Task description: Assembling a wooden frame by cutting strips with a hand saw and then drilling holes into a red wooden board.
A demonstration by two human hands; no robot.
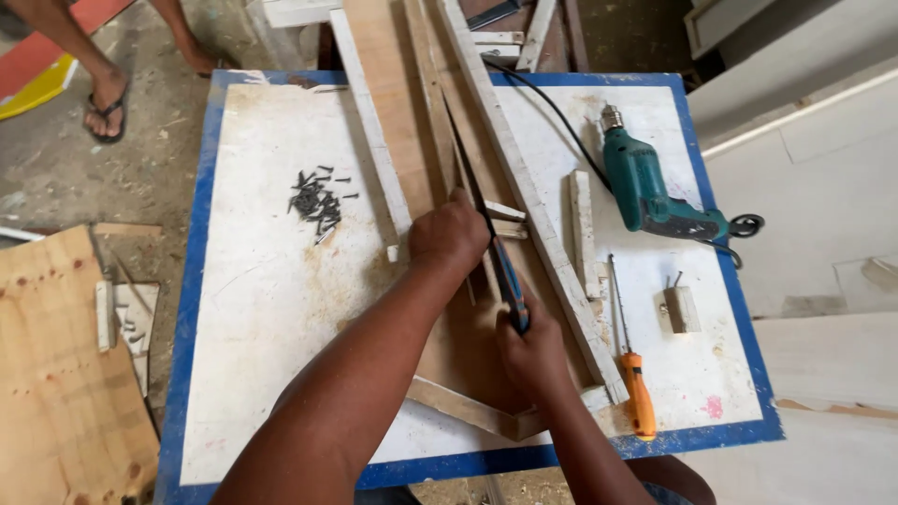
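Seen from above: a white worktable (262, 309) with a blue rim, littered with timber offcuts. Right hand (531, 353) clenched around the blue-and-black handle of a handsaw (486, 234), near the table's front edge. Saw blade running long and thin away from that grip, up and slightly leftward across the table, its far tip reaching toward the table's rear. Left hand (451, 234) pressed knuckles-up on a slim wood strip (510, 227) at mid-table, fingers curled over it, touching or just beside the blade; nearer to the cutting point than the right hand, which sits back at the handle. Strip lying crosswise to the saw's long axis, atop a broad brown board (398, 112) that runs front to back.

Left of the board on the table: a loose heap of dark screws (316, 201). Right of it: a teal electric drill (650, 192) with black cord, and an orange-handled screwdriver (634, 374) near the table's front right corner. Beyond the table's rear left corner, another person's sandalled foot (105, 103) on the dusty floor.
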